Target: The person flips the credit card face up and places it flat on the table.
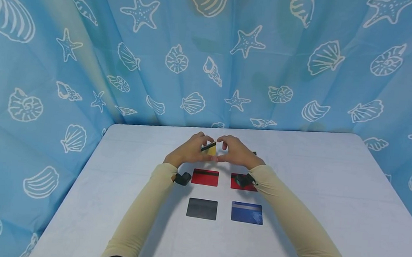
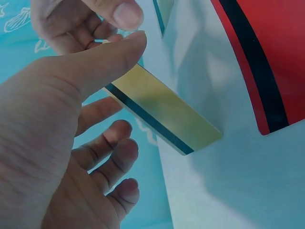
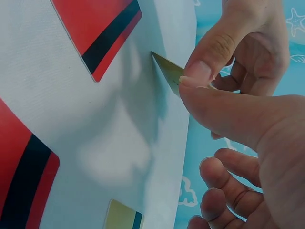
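Nearest on the desk (image 1: 198, 245) lie a grey card (image 1: 202, 209) and a blue card (image 1: 247, 213), then two red cards (image 1: 205, 179), and beyond them the left grip (image 1: 191, 148) pinches a yellow card (image 2: 164, 109), the right grip (image 1: 239, 152) loosely curved beside it, thumb and forefinger parted, before a blue curtain (image 1: 196, 36).

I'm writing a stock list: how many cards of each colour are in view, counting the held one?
Red cards: 2
Yellow cards: 2
Dark grey card: 1
Blue card: 1
Total: 6
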Demonstrator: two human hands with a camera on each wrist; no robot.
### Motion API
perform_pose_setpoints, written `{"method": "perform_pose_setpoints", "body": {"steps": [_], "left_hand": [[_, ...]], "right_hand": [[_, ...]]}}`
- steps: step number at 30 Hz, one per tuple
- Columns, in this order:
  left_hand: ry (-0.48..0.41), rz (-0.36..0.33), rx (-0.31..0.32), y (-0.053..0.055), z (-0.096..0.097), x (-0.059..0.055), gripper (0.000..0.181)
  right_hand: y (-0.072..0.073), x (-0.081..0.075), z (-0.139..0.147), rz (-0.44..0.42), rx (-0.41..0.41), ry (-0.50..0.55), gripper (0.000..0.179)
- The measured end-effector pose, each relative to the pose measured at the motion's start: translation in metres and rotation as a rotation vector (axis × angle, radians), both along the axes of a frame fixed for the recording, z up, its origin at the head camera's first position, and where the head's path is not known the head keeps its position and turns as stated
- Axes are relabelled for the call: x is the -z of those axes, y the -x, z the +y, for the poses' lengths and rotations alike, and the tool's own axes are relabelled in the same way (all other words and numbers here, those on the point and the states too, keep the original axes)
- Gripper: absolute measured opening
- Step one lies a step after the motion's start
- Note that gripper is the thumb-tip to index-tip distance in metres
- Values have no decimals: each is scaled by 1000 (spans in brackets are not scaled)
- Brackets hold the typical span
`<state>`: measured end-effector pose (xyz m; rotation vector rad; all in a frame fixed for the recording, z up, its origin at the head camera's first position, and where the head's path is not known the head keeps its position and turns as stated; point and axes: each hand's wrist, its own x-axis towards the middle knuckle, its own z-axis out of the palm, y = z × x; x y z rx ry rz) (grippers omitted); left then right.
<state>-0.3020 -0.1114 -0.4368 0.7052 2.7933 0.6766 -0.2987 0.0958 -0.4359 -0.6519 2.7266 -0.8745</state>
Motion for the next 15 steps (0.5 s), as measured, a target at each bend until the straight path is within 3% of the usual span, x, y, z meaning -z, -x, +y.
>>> {"method": "perform_pose_setpoints", "body": {"steps": [15], "left_hand": [[-27,12,17,-2,-4,-5,67]], "right_hand": [[3,7,-1,-18,-12,4,70]]}}
